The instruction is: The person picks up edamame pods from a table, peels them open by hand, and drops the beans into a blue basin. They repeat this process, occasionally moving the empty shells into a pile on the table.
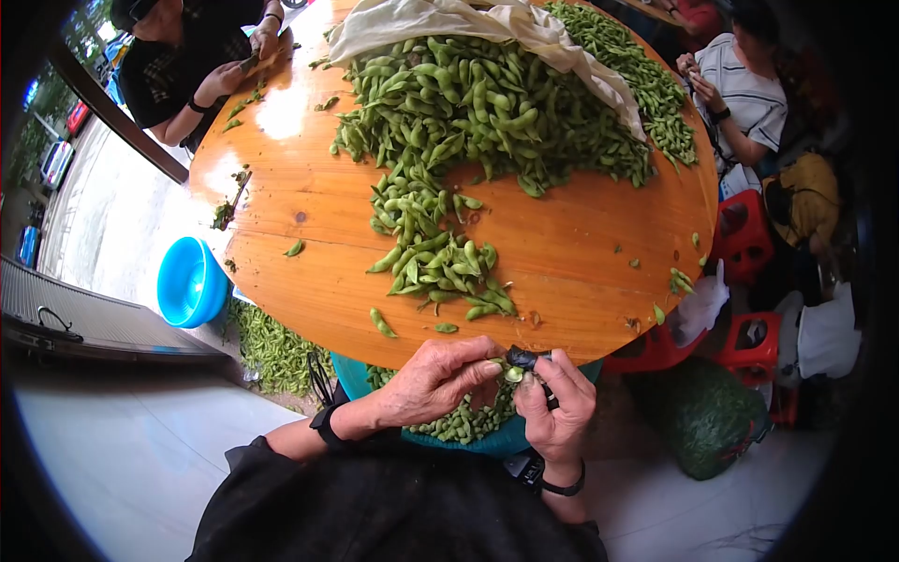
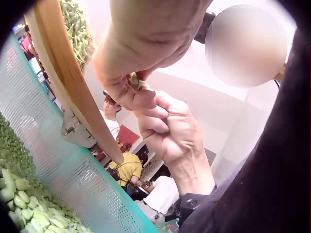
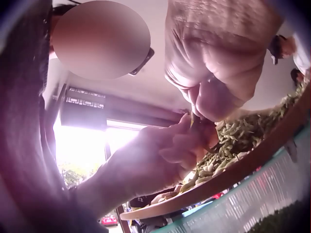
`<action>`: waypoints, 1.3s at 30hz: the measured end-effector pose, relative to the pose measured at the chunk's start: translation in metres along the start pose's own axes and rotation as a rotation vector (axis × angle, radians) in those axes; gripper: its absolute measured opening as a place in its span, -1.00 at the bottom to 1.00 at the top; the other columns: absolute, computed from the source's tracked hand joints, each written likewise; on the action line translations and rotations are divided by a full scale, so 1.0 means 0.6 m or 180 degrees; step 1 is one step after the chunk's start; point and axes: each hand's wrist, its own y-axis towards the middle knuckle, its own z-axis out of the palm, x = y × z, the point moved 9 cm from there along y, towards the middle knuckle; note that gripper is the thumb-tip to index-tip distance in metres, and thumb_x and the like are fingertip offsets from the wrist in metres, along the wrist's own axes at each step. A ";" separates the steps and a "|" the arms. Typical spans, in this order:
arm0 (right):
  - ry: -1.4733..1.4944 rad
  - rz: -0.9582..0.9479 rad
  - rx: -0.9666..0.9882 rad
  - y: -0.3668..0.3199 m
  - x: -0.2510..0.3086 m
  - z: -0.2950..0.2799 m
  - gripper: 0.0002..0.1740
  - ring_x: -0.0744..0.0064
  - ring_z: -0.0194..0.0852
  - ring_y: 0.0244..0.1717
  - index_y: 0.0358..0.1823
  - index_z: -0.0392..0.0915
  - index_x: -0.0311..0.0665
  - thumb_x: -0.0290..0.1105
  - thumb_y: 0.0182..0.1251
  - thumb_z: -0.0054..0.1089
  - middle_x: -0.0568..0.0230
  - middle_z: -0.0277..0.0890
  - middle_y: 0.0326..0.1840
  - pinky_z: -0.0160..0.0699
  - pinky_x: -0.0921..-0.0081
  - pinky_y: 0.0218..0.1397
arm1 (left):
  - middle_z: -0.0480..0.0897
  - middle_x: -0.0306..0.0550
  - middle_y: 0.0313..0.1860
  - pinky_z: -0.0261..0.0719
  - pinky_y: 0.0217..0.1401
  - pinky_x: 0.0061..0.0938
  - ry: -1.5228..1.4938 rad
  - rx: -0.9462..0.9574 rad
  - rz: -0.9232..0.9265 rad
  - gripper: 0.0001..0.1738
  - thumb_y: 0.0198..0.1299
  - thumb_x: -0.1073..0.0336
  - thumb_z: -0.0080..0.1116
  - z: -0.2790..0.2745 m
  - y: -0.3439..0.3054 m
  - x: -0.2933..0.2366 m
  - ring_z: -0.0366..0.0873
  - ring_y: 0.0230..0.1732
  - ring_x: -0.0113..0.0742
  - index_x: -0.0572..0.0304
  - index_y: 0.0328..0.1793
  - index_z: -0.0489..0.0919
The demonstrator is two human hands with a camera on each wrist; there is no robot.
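Observation:
Between my two hands, over the table's near edge, is a green soybean pod (image 1: pixel 513 373) with a pale bean showing at its split. My left hand (image 1: pixel 435 379) pinches it between thumb and fingers from the left. From the other side my right hand (image 1: pixel 559 405) grips it, with a black wrap (image 1: pixel 526 359) at the fingertips. In the left wrist view the pod (image 2: pixel 135 81) is mostly covered by fingers. Directly below the hands, shelled green beans (image 1: pixel 464 423) lie in a teal perforated basket (image 2: pixel 73 160).
A round wooden table (image 1: pixel 571 253) carries a large heap of pods (image 1: pixel 468 103) partly under a white cloth (image 1: pixel 421 23). A blue basin (image 1: pixel 192 281) stands left, near pods on the floor (image 1: pixel 272 348). Red stools (image 1: pixel 744 234) stand right. Other people sit around the table.

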 end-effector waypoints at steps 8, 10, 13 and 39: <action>-0.1293 -0.1288 -0.0081 -0.032 0.081 0.009 -0.82 0.16 0.57 -0.45 -0.19 0.62 -0.34 -0.59 0.14 0.30 0.13 0.47 -0.37 0.62 0.36 -0.37 | 0.55 -0.02 -0.06 0.59 -0.20 -0.40 0.1118 0.0611 0.1266 -0.69 0.12 0.59 0.21 0.012 -0.018 -0.062 0.63 -0.29 -0.26 0.34 0.03 0.53; -0.1273 -0.1243 -0.0059 -0.035 0.075 0.011 -0.83 0.16 0.57 -0.45 -0.19 0.62 -0.34 -0.57 0.15 0.30 0.13 0.48 -0.37 0.62 0.36 -0.36 | 0.58 -0.02 -0.04 0.57 -0.08 -0.39 0.0873 0.0529 0.0635 -0.75 0.18 0.47 0.35 0.009 -0.013 -0.035 0.56 -0.09 -0.16 0.29 -0.05 0.56; -0.0842 -0.0933 0.0051 -0.032 0.053 0.012 -0.82 0.15 0.58 -0.43 -0.19 0.63 -0.34 -0.57 0.15 0.31 0.11 0.49 -0.35 0.63 0.38 -0.35 | 0.59 -0.01 -0.07 0.57 -0.08 -0.39 0.1223 0.0485 0.0690 -0.77 0.20 0.48 0.33 0.012 -0.016 -0.036 0.57 -0.08 -0.17 0.32 -0.06 0.56; 0.1914 0.1553 0.0105 -0.027 -0.049 0.022 -0.78 0.71 0.24 -0.63 0.03 0.56 -0.48 -0.57 0.42 0.10 0.41 0.41 -0.49 0.26 0.66 -0.55 | 0.56 -0.16 -0.47 0.49 -0.42 -0.55 0.0395 -0.0166 0.0153 -0.87 0.33 0.39 0.24 -0.008 -0.036 0.012 0.56 -0.47 -0.47 0.35 -0.20 0.62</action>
